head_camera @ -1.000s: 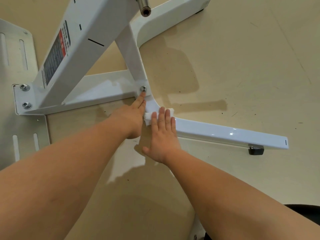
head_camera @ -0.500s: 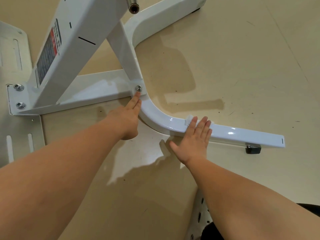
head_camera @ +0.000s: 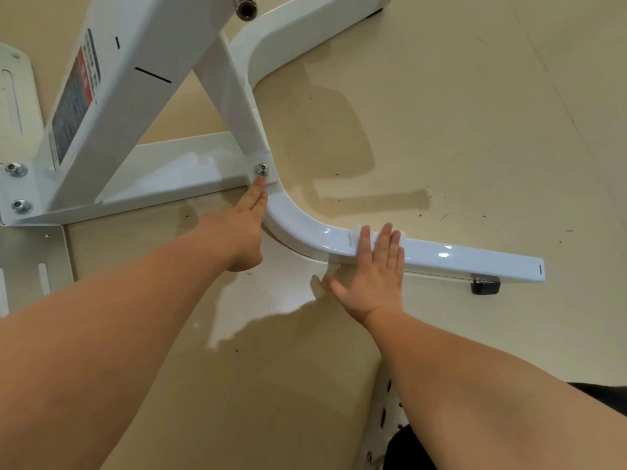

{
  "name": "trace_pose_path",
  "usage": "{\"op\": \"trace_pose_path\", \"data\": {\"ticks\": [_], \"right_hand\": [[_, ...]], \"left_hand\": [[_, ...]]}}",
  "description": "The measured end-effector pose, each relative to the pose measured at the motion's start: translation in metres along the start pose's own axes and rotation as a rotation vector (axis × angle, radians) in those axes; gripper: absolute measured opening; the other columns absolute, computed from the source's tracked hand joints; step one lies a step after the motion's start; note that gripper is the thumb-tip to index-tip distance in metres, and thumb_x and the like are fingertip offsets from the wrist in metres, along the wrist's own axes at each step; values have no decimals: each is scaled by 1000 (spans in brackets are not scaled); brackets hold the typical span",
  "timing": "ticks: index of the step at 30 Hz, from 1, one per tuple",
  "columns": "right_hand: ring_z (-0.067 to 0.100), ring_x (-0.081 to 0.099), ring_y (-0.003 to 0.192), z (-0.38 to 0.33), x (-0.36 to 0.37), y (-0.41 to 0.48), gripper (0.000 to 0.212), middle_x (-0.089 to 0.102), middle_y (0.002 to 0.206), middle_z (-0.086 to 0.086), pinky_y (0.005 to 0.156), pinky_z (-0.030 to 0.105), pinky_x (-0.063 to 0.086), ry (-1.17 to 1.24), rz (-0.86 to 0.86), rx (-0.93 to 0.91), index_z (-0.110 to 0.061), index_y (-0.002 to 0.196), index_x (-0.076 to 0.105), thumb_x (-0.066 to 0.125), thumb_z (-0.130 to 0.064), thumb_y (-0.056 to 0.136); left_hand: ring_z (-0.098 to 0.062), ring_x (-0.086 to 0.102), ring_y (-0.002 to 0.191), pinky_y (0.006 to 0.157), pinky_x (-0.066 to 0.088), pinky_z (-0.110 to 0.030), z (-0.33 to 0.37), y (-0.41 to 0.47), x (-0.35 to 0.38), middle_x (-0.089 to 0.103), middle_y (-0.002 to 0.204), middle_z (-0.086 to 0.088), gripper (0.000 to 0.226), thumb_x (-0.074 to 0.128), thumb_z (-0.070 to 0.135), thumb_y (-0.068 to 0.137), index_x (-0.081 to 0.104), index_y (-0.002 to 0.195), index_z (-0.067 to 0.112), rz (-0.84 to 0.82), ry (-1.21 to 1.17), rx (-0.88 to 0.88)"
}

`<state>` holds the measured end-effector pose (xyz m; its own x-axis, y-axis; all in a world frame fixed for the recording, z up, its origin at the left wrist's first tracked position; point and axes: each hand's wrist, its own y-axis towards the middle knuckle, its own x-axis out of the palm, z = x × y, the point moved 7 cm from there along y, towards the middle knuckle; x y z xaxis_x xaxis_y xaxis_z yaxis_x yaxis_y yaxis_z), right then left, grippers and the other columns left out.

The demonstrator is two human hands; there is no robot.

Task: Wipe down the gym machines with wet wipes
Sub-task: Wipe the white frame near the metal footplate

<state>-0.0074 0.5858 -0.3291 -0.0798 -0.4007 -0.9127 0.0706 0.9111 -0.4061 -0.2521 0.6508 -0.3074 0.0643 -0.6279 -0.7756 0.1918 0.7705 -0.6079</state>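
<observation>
The right hand [head_camera: 376,269] lay flat, fingers straight, pressing a wet wipe [head_camera: 358,232] onto the white base leg [head_camera: 475,257] just past its bend. The leg's long axis ran rightward to its free end, unwiped length likely ahead. The left hand [head_camera: 237,228], fingers extended, touched the frame beside a bolt [head_camera: 262,170].

Left hand [head_camera: 237,228] outstretched, fingers straight; right hand [head_camera: 376,269] flat, fingers spread

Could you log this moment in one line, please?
right hand: presses wet wipe on base leg | left hand: resting by bolt
</observation>
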Motion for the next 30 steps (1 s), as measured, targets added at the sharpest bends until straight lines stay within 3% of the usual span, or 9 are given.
{"op": "trace_pose_path", "data": {"ticks": [5,11,15,19,21,25,30], "right_hand": [[40,-35,148,-3,-4,5,126,-34,161,24,123,51,-19,7,-15,89,-16,158,-24,49,-81,79],[37,-46,142,-101,10,-1,125,-43,157,20,121,53,-22,-39,-70,-286,-15,158,-26,46,-84,82],[29,-45,144,-77,14,-8,118,-46,158,12,125,49,-16,-100,-71,-368,-22,156,-30,48,-76,87],[29,-40,147,6,4,-7,124,-42,160,12,125,47,-15,-47,-41,-34,-23,157,-28,35,-84,71],[30,-37,149,30,-1,-6,126,-38,162,15,125,49,-13,-29,-43,75,-20,158,-27,38,-82,69],[34,-38,148,15,-2,-5,133,-38,161,18,124,49,-17,2,-72,86,-16,157,-28,52,-84,74],[34,-44,144,-62,3,-8,130,-45,157,16,122,49,-21,-41,-157,-199,-17,157,-29,51,-83,78]], "left_hand": [[-28,51,123,83,41,-34,5,1,1,-45,154,16,98,54,17,88,-12,160,21,10,0,6],[-27,51,126,88,46,-36,4,0,0,-44,154,18,99,58,20,88,-9,161,21,12,-27,18],[-26,52,125,86,44,-35,2,-1,1,-44,154,20,98,56,20,88,-10,161,24,6,-19,-1],[-27,50,127,97,46,-42,-2,2,0,-42,154,22,96,52,18,87,-10,161,26,-22,0,-21],[-28,48,129,101,44,-43,0,2,-2,-41,155,22,96,52,18,87,-10,161,27,-35,0,-22],[-27,51,104,88,47,-40,3,2,3,-46,153,17,99,53,19,87,-14,160,23,-28,51,-32],[-30,59,90,76,56,-41,10,1,6,-55,148,9,102,52,15,83,-15,159,17,14,132,-30]]}}
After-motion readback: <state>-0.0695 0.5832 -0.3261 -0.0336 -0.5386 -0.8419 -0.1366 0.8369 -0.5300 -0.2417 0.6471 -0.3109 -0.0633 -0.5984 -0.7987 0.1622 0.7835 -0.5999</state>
